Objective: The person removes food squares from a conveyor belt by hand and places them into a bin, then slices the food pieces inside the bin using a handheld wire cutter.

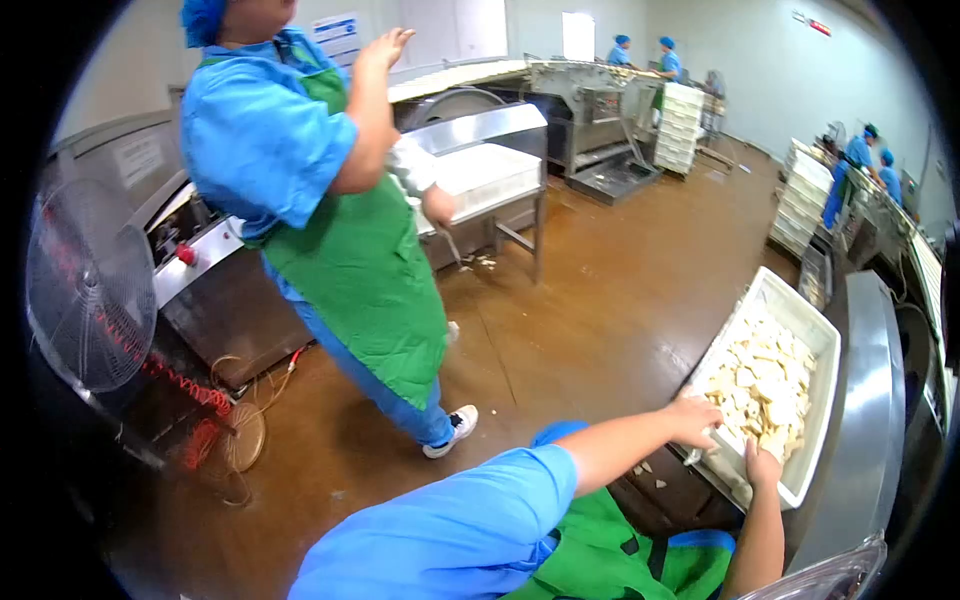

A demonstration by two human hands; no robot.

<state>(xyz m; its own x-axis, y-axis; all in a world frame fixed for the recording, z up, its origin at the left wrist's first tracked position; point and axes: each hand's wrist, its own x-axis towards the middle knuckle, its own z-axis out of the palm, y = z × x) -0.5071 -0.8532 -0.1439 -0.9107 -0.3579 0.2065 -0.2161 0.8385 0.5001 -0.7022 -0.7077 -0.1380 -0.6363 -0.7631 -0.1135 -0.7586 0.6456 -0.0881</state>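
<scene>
A white rectangular tub (825,400) stands at the right beside a metal machine, and many pale, flat pieces (765,375) fill much of it. Over the tub's near left rim is my left hand (693,418), its fingers bent toward the pieces; whether it holds any cannot be made out. My right hand (763,465) is inside the tub's near end, touching pale pieces at its fingertips, with its grip partly hidden.
A co-worker in a green apron (350,270) stands at the left with one arm raised. Behind are a metal table with a white tray (490,175), a fan (90,285), stacked white crates (680,130), and other workers. Curved metal machinery (865,400) borders the tub.
</scene>
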